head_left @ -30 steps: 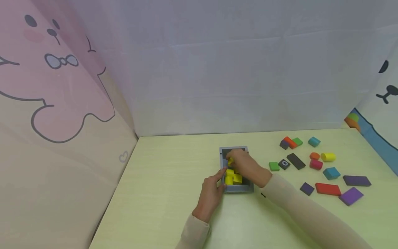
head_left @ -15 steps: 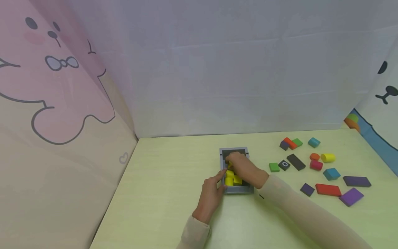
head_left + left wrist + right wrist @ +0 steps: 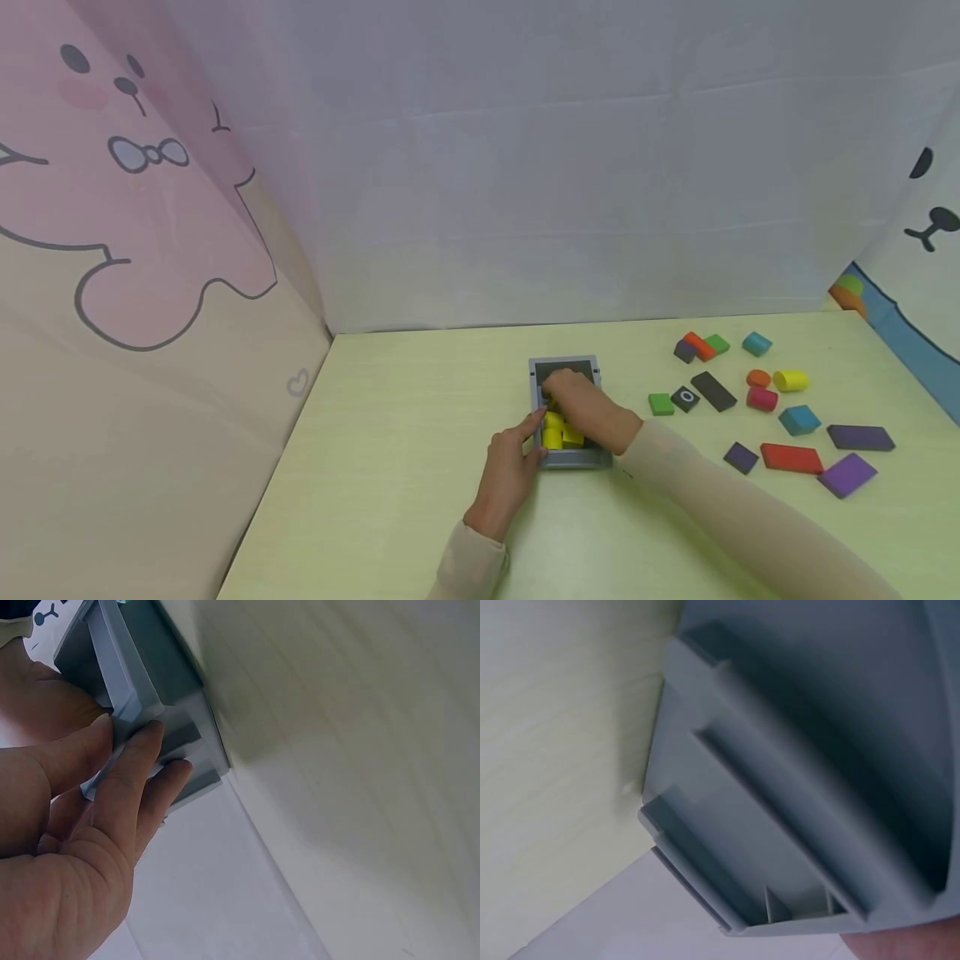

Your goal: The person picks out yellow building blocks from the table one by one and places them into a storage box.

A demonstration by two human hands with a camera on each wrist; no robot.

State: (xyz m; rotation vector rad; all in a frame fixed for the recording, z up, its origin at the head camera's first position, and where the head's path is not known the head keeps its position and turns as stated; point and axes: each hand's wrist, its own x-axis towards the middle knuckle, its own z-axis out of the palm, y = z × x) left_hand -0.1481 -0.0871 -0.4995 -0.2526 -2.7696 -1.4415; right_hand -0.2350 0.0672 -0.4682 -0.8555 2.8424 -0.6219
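A small grey box (image 3: 573, 459) stands on the table with several yellow blocks (image 3: 552, 437) inside, at least one a cylinder. At its left side, my left hand (image 3: 505, 479) holds the wall; the left wrist view shows thumb and fingers around the grey edge. My right hand (image 3: 588, 408) reaches down into the box from the right, fingers curled on a yellow block (image 3: 553, 402) that they mostly cover. The right wrist view is filled by the box's ribbed grey outside (image 3: 765, 787), with a bit of skin at the lower right.
Loose blocks are scattered to the right: a green square (image 3: 661, 404), a dark plank (image 3: 714, 391), a red plank (image 3: 792, 457), a purple one (image 3: 847, 475), a blue block (image 3: 799, 419) and a yellow cylinder (image 3: 791, 381). A white cloth (image 3: 525, 208) hangs behind the table.
My right hand has shifted slightly left and lower within the box, hiding more of the yellow block at its fingertips. The left hand stays in place on the box.
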